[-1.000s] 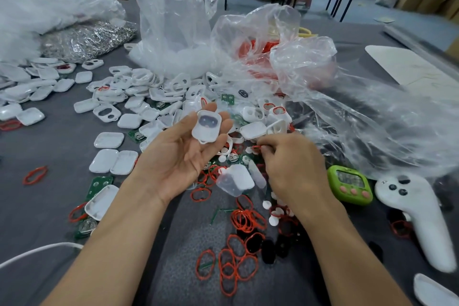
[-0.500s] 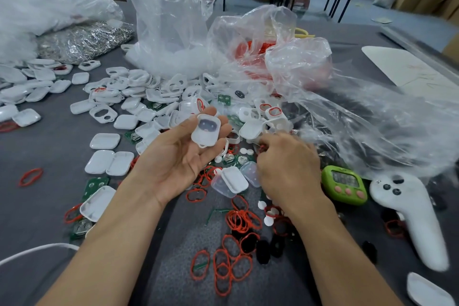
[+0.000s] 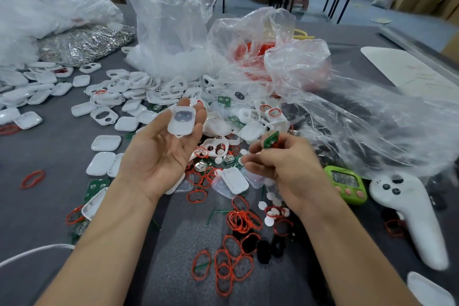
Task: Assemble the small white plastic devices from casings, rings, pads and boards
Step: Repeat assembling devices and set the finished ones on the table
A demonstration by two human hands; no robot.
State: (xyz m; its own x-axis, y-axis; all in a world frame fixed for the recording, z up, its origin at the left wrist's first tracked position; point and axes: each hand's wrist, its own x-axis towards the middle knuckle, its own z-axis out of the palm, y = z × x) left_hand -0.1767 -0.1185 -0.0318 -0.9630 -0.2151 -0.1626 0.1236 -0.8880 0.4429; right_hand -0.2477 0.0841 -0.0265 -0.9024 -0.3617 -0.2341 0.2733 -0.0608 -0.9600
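Observation:
My left hand (image 3: 159, 154) is palm up above the grey table and holds a white casing (image 3: 181, 120) at its fingertips; a dark pad shows inside the casing. My right hand (image 3: 285, 169) is just right of it, lifted off the table, and pinches a small green board (image 3: 271, 140) with a red ring against it. Below and between my hands lie loose red rings (image 3: 236, 263), white round pads (image 3: 270, 208), black pads (image 3: 263, 251) and a clear casing with a white lid (image 3: 233, 181). A heap of white casings (image 3: 139, 97) spreads behind my left hand.
Crumpled clear plastic bags (image 3: 285, 62) rise behind the parts and spill to the right. A green timer (image 3: 347, 186) and a white controller (image 3: 412, 216) lie at right. A bag of metal clips (image 3: 82, 42) sits at back left. A white cable (image 3: 32, 251) crosses the lower left.
My right hand has come up from the pile of parts, now pinching a green board with a red ring. My left hand has kept the white casing raised.

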